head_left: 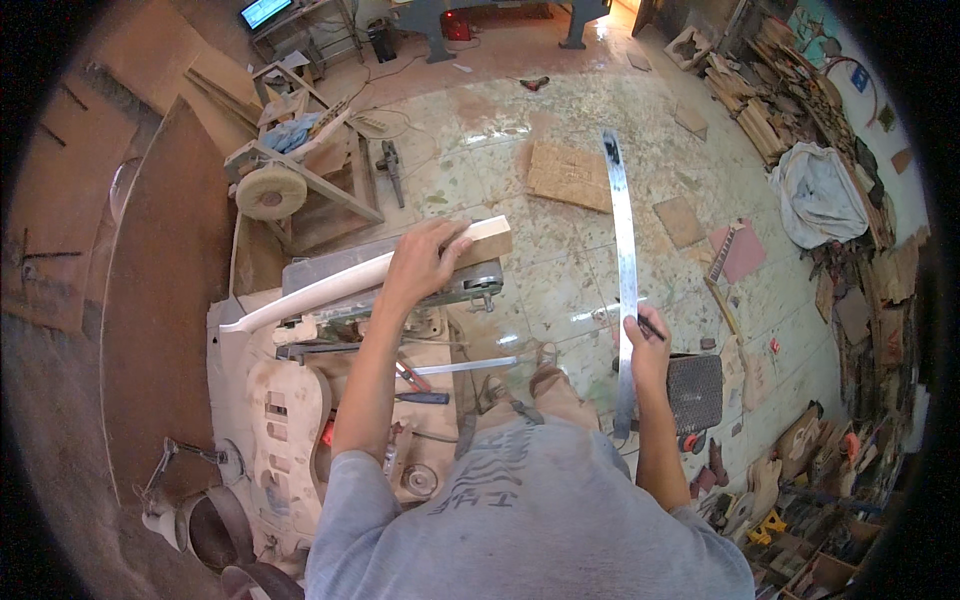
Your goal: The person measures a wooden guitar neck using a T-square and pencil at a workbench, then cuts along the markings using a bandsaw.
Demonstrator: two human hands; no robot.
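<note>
"Under the left hand [425, 262], what is that?"

"A long, pale piece of wood [330, 290]. The fingers curl over it near its thick end."

"Is it held tight?"

"The hand grips it, but I can't tell if anything else does. If only that hand holds it, a push from the side could make it slip or turn."

"And the right hand [648, 350]?"

"It is well apart from the left one, closed on a long metal strip [622, 220] and a dark pen [654, 325]."

"Both at once?"

"Yes. If the fingers let go a bit to move the pen, the strip could fall. It sticks out far past the hand, so a quick turn could bump its end on something."

"What about the blue-handled tool [424, 398]?"

"It lies between the hands, beside the left arm. A careless elbow might knock it."
</note>
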